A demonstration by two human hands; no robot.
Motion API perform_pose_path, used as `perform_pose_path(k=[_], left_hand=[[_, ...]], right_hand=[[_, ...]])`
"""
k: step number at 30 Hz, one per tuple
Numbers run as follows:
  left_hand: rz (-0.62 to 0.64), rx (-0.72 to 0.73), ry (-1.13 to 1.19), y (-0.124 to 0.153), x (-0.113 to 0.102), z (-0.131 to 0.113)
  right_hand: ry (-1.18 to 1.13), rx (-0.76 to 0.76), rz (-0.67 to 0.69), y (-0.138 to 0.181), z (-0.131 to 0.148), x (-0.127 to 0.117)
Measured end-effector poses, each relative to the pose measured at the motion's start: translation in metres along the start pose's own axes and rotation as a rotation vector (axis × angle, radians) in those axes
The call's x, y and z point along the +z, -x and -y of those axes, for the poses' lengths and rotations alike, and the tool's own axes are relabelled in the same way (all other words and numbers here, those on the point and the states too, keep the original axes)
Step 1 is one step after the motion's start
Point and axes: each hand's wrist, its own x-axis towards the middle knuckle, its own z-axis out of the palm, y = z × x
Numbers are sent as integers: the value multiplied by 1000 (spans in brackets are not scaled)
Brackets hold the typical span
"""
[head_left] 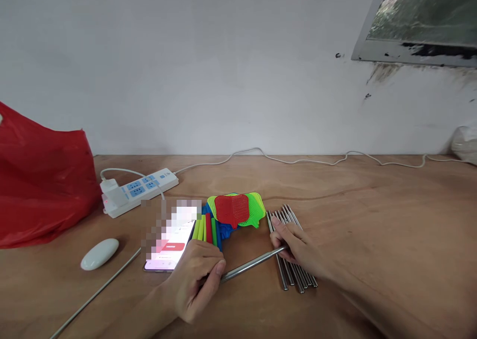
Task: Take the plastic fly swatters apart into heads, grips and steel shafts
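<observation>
My left hand is closed around one end of a slim metal rod. The rod slants up to the right, and its other end lies in the closed fingers of my right hand. Under and beside that hand lies a loose bunch of similar metal rods. Just beyond my left hand are several coloured plastic tubes in yellow, green, red and blue, partly hidden by the hand. Behind them, perforated fly swatter heads are stacked, with a red fly swatter head on top of green and yellow ones.
A lit phone lies left of the tubes. Farther left are a white power strip, a white computer mouse and a red plastic bag. A white cable runs along the wall at the wooden table's back.
</observation>
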Motion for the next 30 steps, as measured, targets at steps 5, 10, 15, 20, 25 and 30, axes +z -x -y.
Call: perform_pose_path(k=[5,10,15,20,25,30], left_hand=[[0,1,-61,-2,9,-4],[-11,27,-129,-5,16,-11],[-61,18,-165,-5,16,-5],[-64,-6,-210,-6,13,-2],[-21,-6,-255,-11,7,-8],[-9,-20,-257,-11,4,-9]], right_hand=[[66,1,64,7,5,16],[51,-16,37,9,9,23],[-6,-25,109,7,6,18],[-120,11,136,7,0,14],[-176,85,176,7,4,12],[-200,122,152,4,10,11]])
